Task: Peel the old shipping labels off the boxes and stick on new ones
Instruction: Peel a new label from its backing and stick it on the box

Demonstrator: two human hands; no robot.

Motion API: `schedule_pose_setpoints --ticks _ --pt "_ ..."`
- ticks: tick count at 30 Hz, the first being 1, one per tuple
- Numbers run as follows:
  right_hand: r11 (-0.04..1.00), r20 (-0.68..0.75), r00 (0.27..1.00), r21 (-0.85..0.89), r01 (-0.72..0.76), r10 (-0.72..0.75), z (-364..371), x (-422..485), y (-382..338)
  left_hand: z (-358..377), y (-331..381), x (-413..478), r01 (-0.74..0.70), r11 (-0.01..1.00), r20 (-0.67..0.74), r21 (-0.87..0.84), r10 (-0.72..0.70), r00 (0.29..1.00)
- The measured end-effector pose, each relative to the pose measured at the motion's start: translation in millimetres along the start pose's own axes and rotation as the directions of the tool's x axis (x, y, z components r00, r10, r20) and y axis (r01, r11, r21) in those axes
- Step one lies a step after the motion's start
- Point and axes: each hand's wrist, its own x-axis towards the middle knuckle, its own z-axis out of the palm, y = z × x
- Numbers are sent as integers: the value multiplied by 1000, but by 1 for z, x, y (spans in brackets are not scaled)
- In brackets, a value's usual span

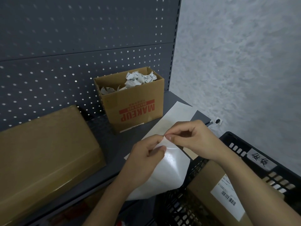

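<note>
where the two hands meet above the shelf, the grip of the left hand (146,152) and that of the right hand (193,137) are both clamped on the top corner of a glossy white label sheet (174,168), thumb and forefinger of each pinching it. the sheet hangs down from the pinch, curved, its lower part over the near rim of a black crate (236,139). behind the hands a second white sheet (177,116) lies flat on the grey shelf (114,144). inside the crate a brown box (205,185) lies with a barcoded shipping label (228,191) on its upper face. further back an open box (135,111), its red "makeup" print upside down, stands against the pegboard (65,54) and holds crumpled labels (140,79). a large closed box (44,152) lies at the left of the shelf.
</note>
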Motion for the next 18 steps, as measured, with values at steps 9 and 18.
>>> schedule_pose_setpoints --ticks 9,18 --pt "995 -17 996 -58 81 -82 5 2 4 0 8 0 3 994 -114 -111 -15 993" --pt "993 -47 994 -72 96 -100 7 7 5 -2 2 5 11 984 -224 -180 -51 973"
